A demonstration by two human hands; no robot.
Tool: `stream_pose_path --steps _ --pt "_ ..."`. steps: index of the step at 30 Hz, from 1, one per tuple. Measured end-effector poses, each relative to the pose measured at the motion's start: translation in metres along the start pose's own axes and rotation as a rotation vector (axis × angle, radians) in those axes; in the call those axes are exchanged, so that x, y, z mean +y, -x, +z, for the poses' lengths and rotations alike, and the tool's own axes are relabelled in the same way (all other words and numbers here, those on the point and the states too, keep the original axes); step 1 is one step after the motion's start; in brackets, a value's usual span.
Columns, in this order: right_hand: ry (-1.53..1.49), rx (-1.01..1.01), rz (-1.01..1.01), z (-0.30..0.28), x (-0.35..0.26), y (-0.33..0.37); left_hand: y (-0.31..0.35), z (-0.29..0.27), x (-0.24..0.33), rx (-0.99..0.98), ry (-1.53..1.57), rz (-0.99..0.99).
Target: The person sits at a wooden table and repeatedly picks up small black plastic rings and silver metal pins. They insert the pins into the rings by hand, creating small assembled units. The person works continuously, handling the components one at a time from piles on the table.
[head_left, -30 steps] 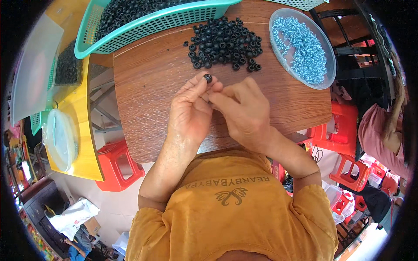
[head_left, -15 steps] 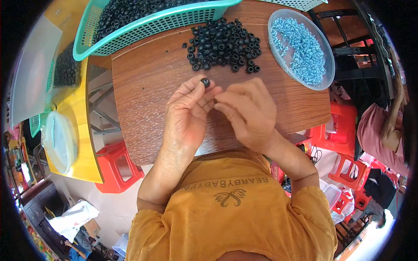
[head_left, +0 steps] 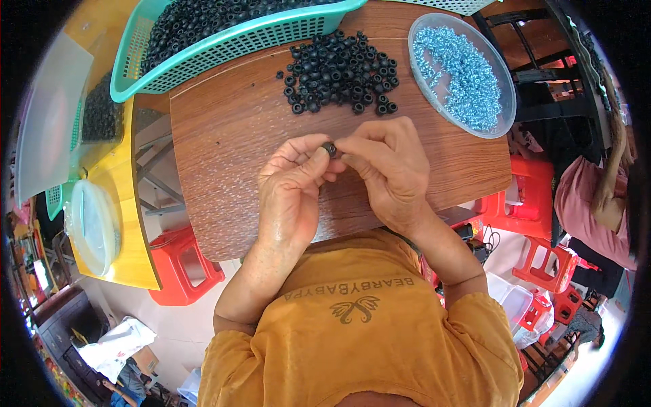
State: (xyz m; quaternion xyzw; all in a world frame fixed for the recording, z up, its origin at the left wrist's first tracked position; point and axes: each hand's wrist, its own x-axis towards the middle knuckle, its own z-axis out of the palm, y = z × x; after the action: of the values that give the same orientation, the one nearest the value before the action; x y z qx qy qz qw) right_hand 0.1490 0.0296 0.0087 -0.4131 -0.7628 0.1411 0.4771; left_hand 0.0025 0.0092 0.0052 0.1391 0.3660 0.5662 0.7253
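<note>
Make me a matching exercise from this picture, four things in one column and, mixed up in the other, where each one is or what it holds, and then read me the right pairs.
Things:
1. Single round black bead
2. Loose heap of round black beads
3. Small shiny light-blue beads
4. Teal perforated plastic basket

Places and states:
A. In a round clear plastic dish
B. Holding a mass of black beads
C. Held in the fingers of the left hand
D. Directly on the brown wood-grain tabletop

Right pairs: 1-C, 2-D, 3-A, 4-B.
</note>
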Motion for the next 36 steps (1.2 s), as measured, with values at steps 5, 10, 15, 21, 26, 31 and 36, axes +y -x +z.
stream_pose_path --steps 5,10,15,21,26,31,36 --pt "-0.202 0.028 0.145 0.001 -0.001 -0.001 -0.002 -0.002 -0.005 -0.017 0.017 -0.037" --pt "-0.215 0.001 0.178 0.005 -0.003 0.001 -0.002 -0.005 -0.007 -0.068 -0.016 -0.041" --pt "-0.356 0.006 0.332 0.002 -0.004 0.006 -0.003 -0.005 -0.007 -0.045 0.025 -0.043" --pt "-0.610 0.014 0.557 0.002 -0.006 0.010 -0.004 -0.004 -0.006 -0.039 0.045 -0.054" --pt "-0.581 -0.024 0.488 0.001 -0.007 0.007 -0.002 -0.003 -0.004 -0.027 0.005 -0.011" --pt "-0.584 -0.040 0.541 -0.001 -0.006 0.006 -0.003 -0.005 -0.005 -0.027 0.008 -0.042" --pt "-0.514 -0.070 0.481 -0.004 -0.004 0.001 -0.003 -0.003 -0.004 -0.018 -0.004 -0.030"
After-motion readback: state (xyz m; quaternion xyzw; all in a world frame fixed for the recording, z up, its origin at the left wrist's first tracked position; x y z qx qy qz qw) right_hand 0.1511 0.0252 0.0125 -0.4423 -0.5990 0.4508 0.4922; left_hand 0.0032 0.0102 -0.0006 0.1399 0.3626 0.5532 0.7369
